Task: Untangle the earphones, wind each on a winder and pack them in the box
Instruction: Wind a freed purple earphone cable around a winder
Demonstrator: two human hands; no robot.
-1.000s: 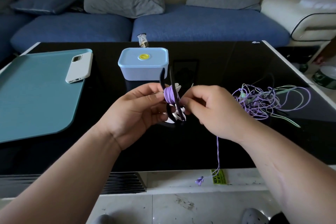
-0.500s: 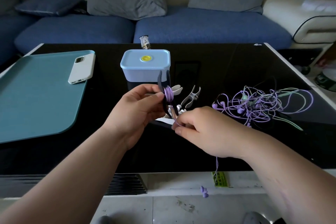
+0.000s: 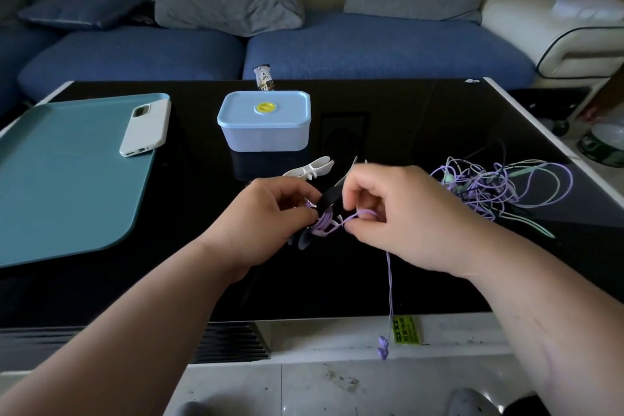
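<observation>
My left hand (image 3: 266, 216) grips a black winder (image 3: 329, 199) with purple earphone cord (image 3: 324, 224) wound round its middle. My right hand (image 3: 401, 213) pinches the same purple cord just right of the winder. The cord's free end hangs down past the table's front edge, ending in purple earbuds (image 3: 383, 346). A tangle of purple and pale green earphones (image 3: 499, 186) lies on the black table to the right. White winders (image 3: 310, 170) lie behind my hands. The light blue box (image 3: 265, 127) with a yellow-buttoned lid stands shut further back.
A teal tray (image 3: 64, 186) covers the table's left part, with a white phone (image 3: 147, 128) lying across its right edge. A small wrapped packet (image 3: 264, 77) sits at the table's far edge. A blue sofa with grey cushions stands behind. The black table (image 3: 405, 132) ends on the right at a white rim.
The winder has tilted from upright to slanted and come lower. My right hand has risen from below the winder to its right side, drawing the cord sideways. The hanging earbuds swing lower.
</observation>
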